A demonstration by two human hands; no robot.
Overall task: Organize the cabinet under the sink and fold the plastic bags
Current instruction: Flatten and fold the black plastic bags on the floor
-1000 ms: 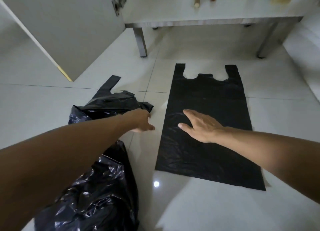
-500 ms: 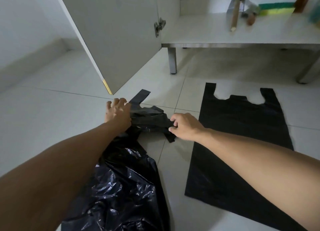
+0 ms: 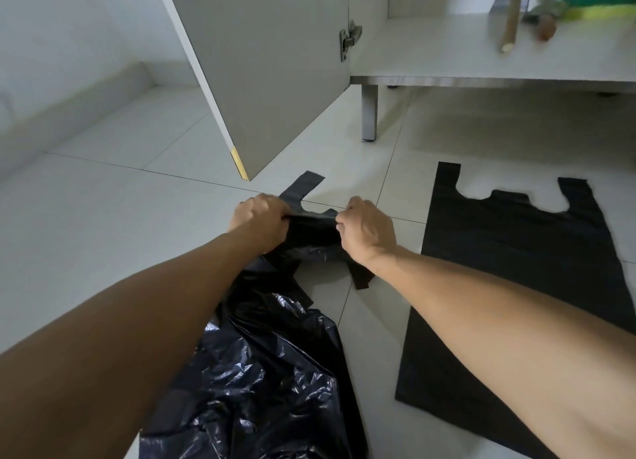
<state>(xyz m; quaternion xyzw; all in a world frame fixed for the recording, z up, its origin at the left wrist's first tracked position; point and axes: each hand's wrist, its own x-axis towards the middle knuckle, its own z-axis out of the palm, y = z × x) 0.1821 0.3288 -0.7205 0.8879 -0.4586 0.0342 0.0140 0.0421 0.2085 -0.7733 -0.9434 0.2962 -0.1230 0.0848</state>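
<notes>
While both hands bunch up the top edge of a crumpled black bag [image 3: 311, 233], this looks like the start of bag number two: pick it up, shake it out, lay it flat. Left hand [image 3: 258, 222] has its fingers curled round the plastic on one side, right hand [image 3: 368, 229] pinches it on the other, and the bag's rim runs straight between the two grips, so each grip is closed on the bag itself. One handle strap [image 3: 302, 187] pokes out ahead of the knuckles onto the floor [image 3: 103, 217]; the rest trails back under the wrists toward a big glossy heap of black plastic [image 3: 261, 372] near the person. Off to the right, well apart from the hands, a flat bag [image 3: 516, 269] lies smoothed out on the tiles, handles pointing at the cabinet. Next move, I'd judge, calls for drawing the hands apart to stretch the opening, then spreading it flat before any fold. Cabinet door [image 3: 275, 73] stands open above.
</notes>
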